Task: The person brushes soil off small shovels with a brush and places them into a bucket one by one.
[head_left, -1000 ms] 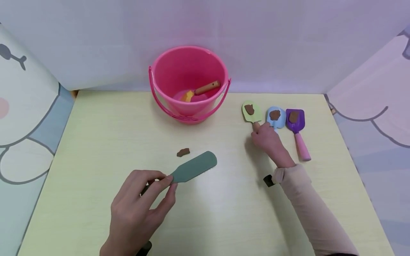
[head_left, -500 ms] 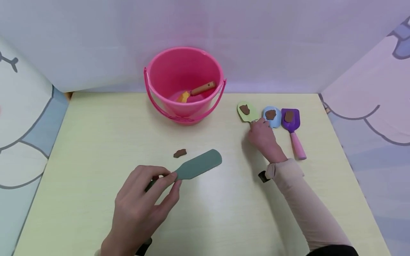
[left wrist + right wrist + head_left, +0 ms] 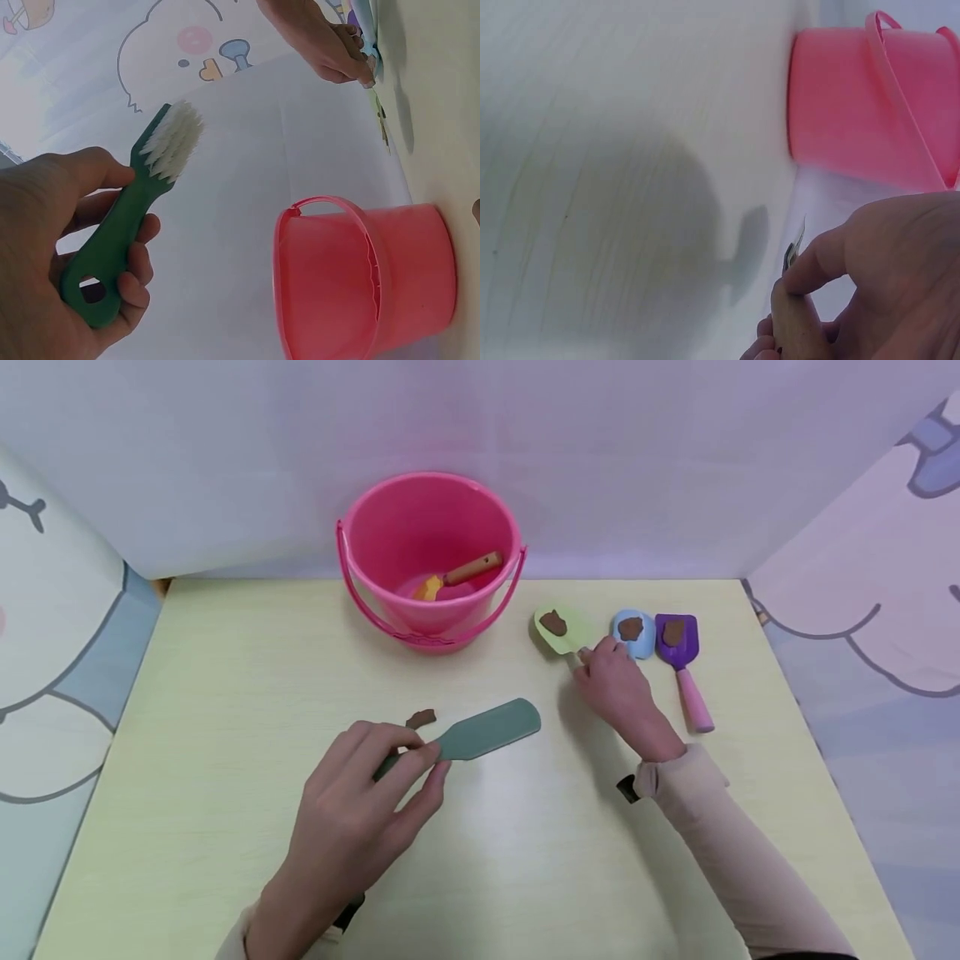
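My left hand (image 3: 360,827) grips a green scrubbing brush (image 3: 491,728), its back facing up in the head view. White bristles (image 3: 174,141) show in the left wrist view. At the right, my right hand (image 3: 618,681) pinches the wooden handle (image 3: 799,322) of a small light-green toy shovel (image 3: 573,625). A brown piece (image 3: 553,623) lies on that shovel's blade. The shovel's shadow falls apart from it in the right wrist view, so it appears raised off the table. A loose brown piece (image 3: 422,717) lies on the table by the brush, partly behind my left fingers.
A pink bucket (image 3: 431,622) stands at the back, holding a yellow toy tool with a wooden handle (image 3: 472,568). Right of my right hand lie a blue shovel (image 3: 641,649) and a purple shovel (image 3: 678,656), each bearing a brown piece. A printed curtain (image 3: 637,468) borders the table.
The light-green shovel has shifted left, away from the blue one, with the brown piece still on its blade. My left hand has moved the brush right and slightly farther away.
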`<state>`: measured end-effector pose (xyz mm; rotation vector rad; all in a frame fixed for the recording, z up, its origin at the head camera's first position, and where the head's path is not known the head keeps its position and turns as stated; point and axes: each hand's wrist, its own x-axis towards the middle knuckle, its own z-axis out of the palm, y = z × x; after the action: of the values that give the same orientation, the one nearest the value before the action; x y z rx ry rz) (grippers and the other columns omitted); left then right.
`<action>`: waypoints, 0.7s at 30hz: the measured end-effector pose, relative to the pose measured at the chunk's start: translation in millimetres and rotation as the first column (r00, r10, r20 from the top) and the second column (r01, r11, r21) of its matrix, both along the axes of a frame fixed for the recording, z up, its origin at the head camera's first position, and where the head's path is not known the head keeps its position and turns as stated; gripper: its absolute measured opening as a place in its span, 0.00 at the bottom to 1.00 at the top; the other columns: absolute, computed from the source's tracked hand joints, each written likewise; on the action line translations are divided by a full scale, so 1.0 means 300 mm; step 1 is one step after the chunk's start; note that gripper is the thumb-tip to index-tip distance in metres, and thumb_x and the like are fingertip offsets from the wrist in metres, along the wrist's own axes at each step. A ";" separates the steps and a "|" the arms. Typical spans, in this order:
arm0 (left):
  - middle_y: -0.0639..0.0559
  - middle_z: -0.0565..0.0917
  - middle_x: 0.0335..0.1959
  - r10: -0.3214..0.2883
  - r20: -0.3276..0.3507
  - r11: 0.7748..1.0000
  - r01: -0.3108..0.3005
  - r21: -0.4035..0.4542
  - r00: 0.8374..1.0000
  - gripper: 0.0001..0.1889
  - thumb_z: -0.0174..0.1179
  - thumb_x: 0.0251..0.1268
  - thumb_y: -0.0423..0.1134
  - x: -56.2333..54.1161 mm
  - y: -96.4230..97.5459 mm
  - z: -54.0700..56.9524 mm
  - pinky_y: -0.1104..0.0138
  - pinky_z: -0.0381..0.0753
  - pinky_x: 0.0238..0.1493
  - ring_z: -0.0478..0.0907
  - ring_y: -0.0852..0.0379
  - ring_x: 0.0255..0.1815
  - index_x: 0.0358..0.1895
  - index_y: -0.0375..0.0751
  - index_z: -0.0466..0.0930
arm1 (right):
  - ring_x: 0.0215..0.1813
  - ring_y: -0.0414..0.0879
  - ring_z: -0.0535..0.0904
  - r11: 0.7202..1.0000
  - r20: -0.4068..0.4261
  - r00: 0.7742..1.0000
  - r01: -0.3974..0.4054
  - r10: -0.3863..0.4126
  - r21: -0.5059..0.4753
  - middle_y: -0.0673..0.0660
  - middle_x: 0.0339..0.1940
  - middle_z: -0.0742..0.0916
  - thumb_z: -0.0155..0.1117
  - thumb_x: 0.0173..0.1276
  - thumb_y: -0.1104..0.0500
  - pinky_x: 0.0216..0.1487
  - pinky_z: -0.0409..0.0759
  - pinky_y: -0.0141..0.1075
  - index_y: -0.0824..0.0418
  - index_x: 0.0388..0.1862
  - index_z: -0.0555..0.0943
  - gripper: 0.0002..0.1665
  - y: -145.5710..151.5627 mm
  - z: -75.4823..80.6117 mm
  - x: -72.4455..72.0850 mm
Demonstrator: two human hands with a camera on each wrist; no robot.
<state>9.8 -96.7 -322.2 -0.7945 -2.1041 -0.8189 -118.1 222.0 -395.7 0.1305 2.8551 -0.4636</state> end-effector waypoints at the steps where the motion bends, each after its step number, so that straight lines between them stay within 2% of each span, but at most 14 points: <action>1: 0.47 0.86 0.35 -0.002 0.005 1.000 0.002 -0.005 1.000 0.05 0.66 0.64 0.34 -0.004 0.002 -0.001 0.63 0.78 0.32 0.79 0.50 0.33 0.37 0.38 0.89 | 0.39 0.59 0.71 1.000 -0.001 1.000 0.003 -0.003 -0.012 0.69 0.46 0.72 0.44 0.83 0.51 0.36 0.74 0.47 0.75 0.54 0.65 0.24 0.000 0.005 0.007; 6: 0.45 0.86 0.37 0.002 0.044 0.999 0.000 -0.045 0.999 0.05 0.68 0.63 0.35 -0.030 0.012 -0.018 0.61 0.81 0.34 0.81 0.49 0.36 0.37 0.37 0.89 | 0.35 0.56 0.72 0.999 -0.032 0.999 -0.020 0.019 -0.027 0.67 0.44 0.74 0.46 0.81 0.51 0.31 0.72 0.44 0.70 0.50 0.67 0.21 -0.003 0.027 0.049; 10: 0.46 0.85 0.36 0.003 0.110 0.995 0.008 -0.097 0.994 0.06 0.73 0.58 0.35 -0.057 0.022 -0.043 0.61 0.82 0.36 0.79 0.49 0.34 0.37 0.38 0.88 | 0.34 0.55 0.74 0.999 -0.048 0.998 -0.036 0.034 -0.038 0.65 0.44 0.75 0.48 0.79 0.51 0.28 0.71 0.42 0.66 0.48 0.69 0.17 -0.008 0.042 0.089; 13: 0.46 0.84 0.35 0.005 0.152 0.990 0.016 -0.139 0.988 0.07 0.74 0.57 0.36 -0.075 0.031 -0.062 0.61 0.82 0.37 0.78 0.50 0.34 0.37 0.38 0.88 | 0.33 0.53 0.74 0.998 -0.056 0.997 -0.050 0.047 -0.046 0.62 0.42 0.76 0.49 0.78 0.51 0.27 0.71 0.40 0.64 0.45 0.70 0.15 -0.013 0.049 0.119; 17: 0.46 0.84 0.35 -0.004 0.168 0.988 0.029 -0.150 0.986 0.07 0.74 0.58 0.37 -0.097 0.046 -0.079 0.62 0.82 0.37 0.78 0.51 0.34 0.37 0.39 0.87 | 0.30 0.51 0.73 0.996 -0.080 0.995 -0.071 0.067 -0.051 0.60 0.38 0.78 0.50 0.76 0.52 0.25 0.70 0.39 0.62 0.43 0.71 0.13 -0.021 0.059 0.158; 21: 0.47 0.84 0.35 -0.010 0.176 0.988 0.036 -0.147 0.984 0.07 0.74 0.59 0.37 -0.116 0.063 -0.096 0.63 0.82 0.36 0.79 0.52 0.33 0.36 0.40 0.87 | 0.30 0.50 0.73 0.994 -0.111 0.990 -0.094 0.088 -0.050 0.59 0.40 0.80 0.52 0.75 0.54 0.25 0.69 0.38 0.61 0.41 0.72 0.10 -0.025 0.070 0.191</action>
<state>-25.0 -77.7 -351.1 -0.8539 -2.3380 -0.7737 -60.8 214.6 -374.6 -0.0365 2.9351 -0.5459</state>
